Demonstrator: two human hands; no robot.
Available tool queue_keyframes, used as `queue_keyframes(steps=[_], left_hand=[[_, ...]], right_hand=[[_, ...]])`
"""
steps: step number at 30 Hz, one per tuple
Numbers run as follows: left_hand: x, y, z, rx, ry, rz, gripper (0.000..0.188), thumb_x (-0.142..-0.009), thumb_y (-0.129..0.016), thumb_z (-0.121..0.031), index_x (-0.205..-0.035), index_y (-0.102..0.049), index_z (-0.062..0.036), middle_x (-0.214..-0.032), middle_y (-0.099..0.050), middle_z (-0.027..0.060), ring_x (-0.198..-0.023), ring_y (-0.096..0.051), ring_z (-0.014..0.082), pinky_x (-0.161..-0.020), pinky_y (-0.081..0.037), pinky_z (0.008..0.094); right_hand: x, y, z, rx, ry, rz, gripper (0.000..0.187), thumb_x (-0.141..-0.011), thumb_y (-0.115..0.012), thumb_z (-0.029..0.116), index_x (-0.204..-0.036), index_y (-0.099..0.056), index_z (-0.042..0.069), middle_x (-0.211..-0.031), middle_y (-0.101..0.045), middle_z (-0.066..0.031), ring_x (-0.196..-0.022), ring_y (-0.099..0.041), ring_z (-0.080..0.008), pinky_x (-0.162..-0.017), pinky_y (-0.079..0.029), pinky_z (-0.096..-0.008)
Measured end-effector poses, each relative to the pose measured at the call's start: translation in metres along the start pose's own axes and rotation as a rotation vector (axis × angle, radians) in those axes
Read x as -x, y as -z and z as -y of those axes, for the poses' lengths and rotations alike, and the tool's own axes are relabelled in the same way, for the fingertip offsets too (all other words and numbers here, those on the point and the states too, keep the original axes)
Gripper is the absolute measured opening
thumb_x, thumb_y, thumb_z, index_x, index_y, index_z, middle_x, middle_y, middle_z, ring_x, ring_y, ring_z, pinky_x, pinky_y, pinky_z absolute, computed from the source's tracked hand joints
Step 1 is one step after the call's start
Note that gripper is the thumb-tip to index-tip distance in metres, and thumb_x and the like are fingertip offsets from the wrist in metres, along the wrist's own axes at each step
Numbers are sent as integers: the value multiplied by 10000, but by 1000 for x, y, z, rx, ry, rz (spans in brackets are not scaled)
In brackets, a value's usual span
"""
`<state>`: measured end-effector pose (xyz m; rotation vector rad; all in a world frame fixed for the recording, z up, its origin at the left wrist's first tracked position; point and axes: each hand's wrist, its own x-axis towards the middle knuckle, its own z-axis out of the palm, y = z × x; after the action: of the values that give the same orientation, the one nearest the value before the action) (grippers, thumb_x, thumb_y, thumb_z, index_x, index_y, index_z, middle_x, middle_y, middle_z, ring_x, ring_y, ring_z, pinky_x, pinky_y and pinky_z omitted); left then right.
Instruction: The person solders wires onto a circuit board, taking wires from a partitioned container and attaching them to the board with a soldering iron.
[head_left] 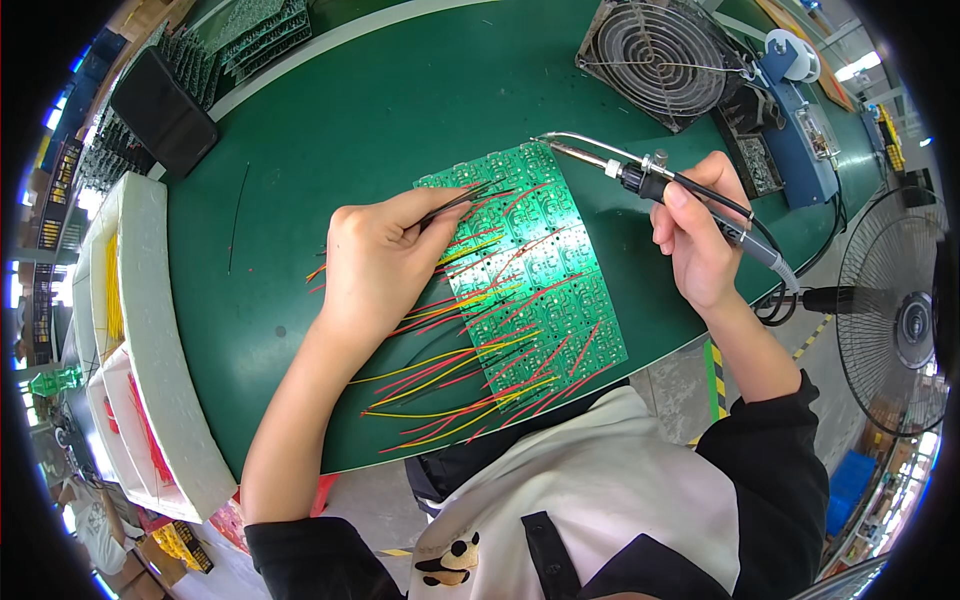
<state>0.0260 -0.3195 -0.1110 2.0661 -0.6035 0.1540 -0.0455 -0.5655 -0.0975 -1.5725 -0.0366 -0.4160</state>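
Observation:
A green panel of printed circuit boards (590, 310) lies on the green table in front of me. Many red, yellow and black wires (450, 400) stick out from it toward the left, several of them crossing its surface. Above the panel's upper left part, my left hand (385, 245) pinches a few thin black wires (450, 205) between thumb and fingers. My right hand (705, 230) grips a soldering iron (640, 180) with a metal solder-feed tube along it. The iron's tip is at the panel's far edge; whether it touches the board I cannot tell.
A dusty square fan (655, 50) and a blue solder feeder (800, 130) stand at the far right. A phone (165, 110) leans by stacked boards (265, 35) at far left. White foam trays (180, 340) hold wires. One black wire (238, 220) lies apart. A round fan (900, 310) stands right.

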Motion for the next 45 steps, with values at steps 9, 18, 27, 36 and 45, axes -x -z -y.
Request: queue_keyframes(steps=[9,18,27,36,45], left_hand=[[0,4,-5,-38,74,88,124,-809,-632,-40,-906,-673,26,-636,-622,31,-552,-453,-1,-492,-376,157],[0,-1,1,4,-11,0,110,-769,-668,-82,-865,-689,-32,-479,-461,84,-399,-348,74,-395,-313,224],[-1,6,-9,-67,76,93,130,-805,-632,-42,-912,-675,20,-645,-631,13,-528,-408,-13,-469,-330,152],[0,0,-2,-45,35,15,105,-770,-668,-77,-859,-686,-23,-495,-491,74,-416,-358,56,-404,-312,211],[1,-1,1,9,6,-2,102,-773,-664,-72,-860,-686,-25,-481,-458,62,-412,-338,53,-399,-296,210]], right_hand=[[2,0,0,3,17,-5,169,-835,-565,116,-769,-425,49,-532,-478,-49,-423,-421,-77,-388,-320,-188],[1,2,-1,-22,-12,13,162,-831,-585,101,-771,-446,43,-549,-503,-48,-438,-448,-71,-390,-333,-186],[2,-1,0,15,-3,9,172,-836,-580,112,-776,-430,52,-545,-486,-53,-434,-434,-75,-386,-322,-186],[2,-1,0,11,5,-11,171,-836,-575,110,-778,-426,48,-546,-481,-54,-436,-435,-79,-384,-321,-187],[3,1,0,4,34,-10,163,-832,-572,101,-776,-429,47,-552,-479,-44,-438,-437,-71,-388,-323,-179]])
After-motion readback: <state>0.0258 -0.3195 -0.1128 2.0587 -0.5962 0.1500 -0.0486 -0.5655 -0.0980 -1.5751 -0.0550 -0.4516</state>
